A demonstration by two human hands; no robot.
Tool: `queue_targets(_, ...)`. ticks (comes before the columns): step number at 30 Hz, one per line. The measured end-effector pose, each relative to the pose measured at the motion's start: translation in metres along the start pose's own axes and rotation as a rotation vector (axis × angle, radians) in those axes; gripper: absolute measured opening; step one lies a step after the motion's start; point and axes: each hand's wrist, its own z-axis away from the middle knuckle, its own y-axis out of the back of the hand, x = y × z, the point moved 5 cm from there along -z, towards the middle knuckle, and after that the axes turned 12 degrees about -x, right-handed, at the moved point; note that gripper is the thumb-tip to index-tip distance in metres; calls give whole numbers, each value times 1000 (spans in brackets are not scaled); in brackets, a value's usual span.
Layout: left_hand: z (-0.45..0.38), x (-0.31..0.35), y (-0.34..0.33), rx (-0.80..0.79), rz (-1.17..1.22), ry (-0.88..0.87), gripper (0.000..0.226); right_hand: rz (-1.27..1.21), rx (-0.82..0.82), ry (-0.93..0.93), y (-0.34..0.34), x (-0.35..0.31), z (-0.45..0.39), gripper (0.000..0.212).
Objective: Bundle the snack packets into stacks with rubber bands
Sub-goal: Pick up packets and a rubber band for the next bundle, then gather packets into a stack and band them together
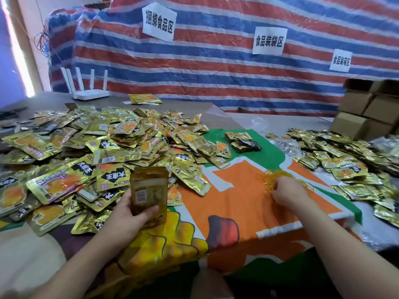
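Observation:
My left hand grips an upright stack of gold snack packets, backs facing me, above the near edge of the table. My right hand reaches into a tangle of yellow rubber bands on the orange part of the cloth, fingers curled and pinching at the bands. A large heap of loose gold packets covers the left half of the table. A second heap of packets lies to the right.
An orange, green and yellow printed cloth covers the table centre. A small bundle of packets lies on its green far part. Cardboard boxes stand at the back right, a white router at the back left, a striped tarp behind.

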Motion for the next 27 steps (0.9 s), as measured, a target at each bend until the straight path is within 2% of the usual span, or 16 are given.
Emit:
queue_targets(5, -1, -1, 1, -8, 21, 9, 42, -30, 47, 9, -9, -2, 2, 12)
queue_targets(11, 0, 2, 0, -16, 6, 14, 41, 94, 101, 10, -8, -4, 8, 17)
queue_targets(14, 0, 2, -1, -13, -13, 14, 40, 63, 247, 29, 0, -3, 11, 15)
queue_targets(17, 0, 2, -1, -16, -23, 20, 41, -311, 413, 110, 9, -1, 16, 14)
queue_targets(20, 0, 2, -1, -24, -39, 23, 41, -825, 391, 145, 11, -2, 20, 13)
queue_targets(22, 0, 2, -1, -22, -43, 24, 42, -1269, 273, 176, 10, -14, 23, 13)
queue_targets(24, 0, 2, 0, -19, -42, 27, 42, -1695, 74, 245, 7, -37, 27, 13)
queue_targets(25, 1, 2, 0, -18, -44, 31, 43, -1850, -37, 277, 4, -51, 31, 13)
queue_targets(27, 2, 3, 1, -11, -59, 40, 44, -2005, -239, 301, -1, -79, 42, 14)
